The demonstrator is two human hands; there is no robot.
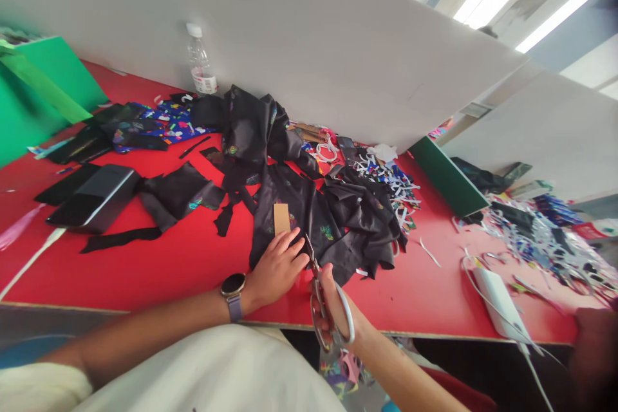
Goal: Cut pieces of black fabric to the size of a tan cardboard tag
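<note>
Black printed fabric (290, 187) is spread and bunched on the red table. On it lies a small tan cardboard rectangle (281, 217). My left hand (280, 267) rests flat with fingers stretched over the cardboard's near end and the fabric. A pair of scissors (346, 315) with grey handles is held in my right hand (331, 296), just right of my left fingertips. The visible blade looks toothed and reaches the fabric beside the cardboard. Whether fabric is between the blades, I cannot tell. More black fabric (364, 219) is heaped to the right.
A black phone-like box (96, 196) with a white cable stands left, beside black scraps (181, 196). A plastic bottle (200, 64) stands against the grey partition (309, 45). Cut scraps (386, 174) pile up by a green divider (449, 177). Right of it lies a white power strip (499, 302).
</note>
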